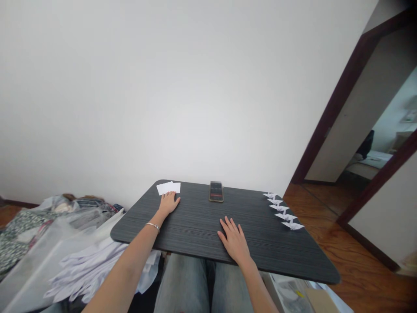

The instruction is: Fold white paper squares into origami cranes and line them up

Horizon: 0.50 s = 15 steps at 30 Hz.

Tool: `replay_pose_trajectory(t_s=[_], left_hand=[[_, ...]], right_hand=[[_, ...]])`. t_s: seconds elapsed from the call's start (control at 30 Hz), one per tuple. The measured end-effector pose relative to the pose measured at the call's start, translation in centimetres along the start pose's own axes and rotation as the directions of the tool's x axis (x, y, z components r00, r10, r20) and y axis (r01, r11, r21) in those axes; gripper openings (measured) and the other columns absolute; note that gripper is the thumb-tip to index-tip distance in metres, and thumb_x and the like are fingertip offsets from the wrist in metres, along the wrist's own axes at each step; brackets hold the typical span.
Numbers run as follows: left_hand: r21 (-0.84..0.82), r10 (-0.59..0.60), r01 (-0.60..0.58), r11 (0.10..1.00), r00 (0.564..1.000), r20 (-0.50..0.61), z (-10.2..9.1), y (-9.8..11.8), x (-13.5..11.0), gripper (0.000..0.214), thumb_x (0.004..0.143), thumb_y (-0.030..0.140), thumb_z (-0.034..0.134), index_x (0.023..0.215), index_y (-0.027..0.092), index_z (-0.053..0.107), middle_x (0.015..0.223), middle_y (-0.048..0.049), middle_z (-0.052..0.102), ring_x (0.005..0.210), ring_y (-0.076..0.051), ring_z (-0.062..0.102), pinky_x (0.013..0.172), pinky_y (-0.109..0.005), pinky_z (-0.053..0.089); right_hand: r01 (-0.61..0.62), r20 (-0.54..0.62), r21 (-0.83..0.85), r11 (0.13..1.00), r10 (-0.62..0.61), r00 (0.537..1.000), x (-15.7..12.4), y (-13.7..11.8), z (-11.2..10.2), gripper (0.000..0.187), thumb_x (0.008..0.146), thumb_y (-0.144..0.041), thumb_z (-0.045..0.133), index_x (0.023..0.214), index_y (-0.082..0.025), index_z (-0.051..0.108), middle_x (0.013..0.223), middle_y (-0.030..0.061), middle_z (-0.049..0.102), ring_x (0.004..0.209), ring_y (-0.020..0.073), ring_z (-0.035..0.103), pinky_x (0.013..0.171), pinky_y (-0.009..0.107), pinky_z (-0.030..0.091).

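Note:
My left hand [168, 202] lies on the dark table [202, 226], fingers reaching to the near edge of a small stack of white paper sheets [168, 187] at the far left corner. It appears flat and open, with a bracelet on the wrist. My right hand [233, 240] rests flat on the table near the front edge, fingers spread and holding nothing. A phone [216, 191] lies at the far middle of the table. Several white folded paper cranes [282, 210] stand in a row along the right edge.
Heaps of clothes and plastic-wrapped white fabric [65, 252] lie left of the table. A white wall rises behind it. An open doorway [374, 148] with a dark frame is at the right, over a wooden floor. My jeans show below the table.

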State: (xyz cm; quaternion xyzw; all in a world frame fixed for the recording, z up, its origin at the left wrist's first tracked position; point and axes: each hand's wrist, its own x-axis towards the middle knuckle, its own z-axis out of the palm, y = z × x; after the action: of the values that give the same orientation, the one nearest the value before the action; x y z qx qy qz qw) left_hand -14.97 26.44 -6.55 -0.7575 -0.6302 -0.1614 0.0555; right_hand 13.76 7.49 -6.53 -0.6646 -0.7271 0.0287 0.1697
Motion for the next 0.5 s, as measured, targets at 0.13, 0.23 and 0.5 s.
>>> replay_pose_trajectory(t_s=[0.13, 0.23, 0.5], left_hand=[[-0.013, 0.082, -0.082, 0.997, 0.996, -0.040, -0.9, 0.7, -0.8, 0.036, 0.085, 0.033, 0.031, 0.109, 0.019, 0.054, 0.116, -0.0088, 0.055, 0.112, -0.021, 0.046, 0.102, -0.035, 0.023], [-0.009, 0.045, -0.045, 0.999, 0.997, -0.069, -1.0, 0.6, -1.2, 0.039, 0.085, 0.031, 0.032, 0.118, 0.017, 0.047, 0.128, -0.0108, 0.045, 0.120, -0.022, 0.038, 0.102, -0.037, 0.024], [0.008, -0.222, 0.222, 0.975, 0.975, 0.005, 0.1, -0.6, -0.7, 0.059, 0.085, 0.048, 0.020, 0.129, 0.011, 0.033, 0.134, -0.0192, 0.037, 0.125, -0.031, 0.029, 0.098, -0.055, 0.019]], right_hand=[[-0.002, 0.008, 0.004, 1.000, 0.002, 1.000, -0.1, 0.1, 0.0, 0.049, 0.087, -0.044, 0.028, 0.132, -0.023, 0.034, 0.140, 0.0036, 0.030, 0.130, 0.0222, 0.022, 0.103, 0.042, 0.016], [-0.004, 0.004, 0.004, 1.000, 0.004, 1.000, -0.1, 0.1, 0.1, 0.049, 0.087, -0.044, 0.027, 0.131, -0.023, 0.034, 0.140, 0.0035, 0.030, 0.130, 0.0219, 0.022, 0.103, 0.042, 0.016], [-0.004, 0.017, 0.012, 1.000, 0.004, 1.000, -0.1, 0.0, -0.4, 0.049, 0.087, -0.043, 0.028, 0.131, -0.022, 0.035, 0.140, 0.0035, 0.030, 0.130, 0.0218, 0.021, 0.104, 0.041, 0.016]])
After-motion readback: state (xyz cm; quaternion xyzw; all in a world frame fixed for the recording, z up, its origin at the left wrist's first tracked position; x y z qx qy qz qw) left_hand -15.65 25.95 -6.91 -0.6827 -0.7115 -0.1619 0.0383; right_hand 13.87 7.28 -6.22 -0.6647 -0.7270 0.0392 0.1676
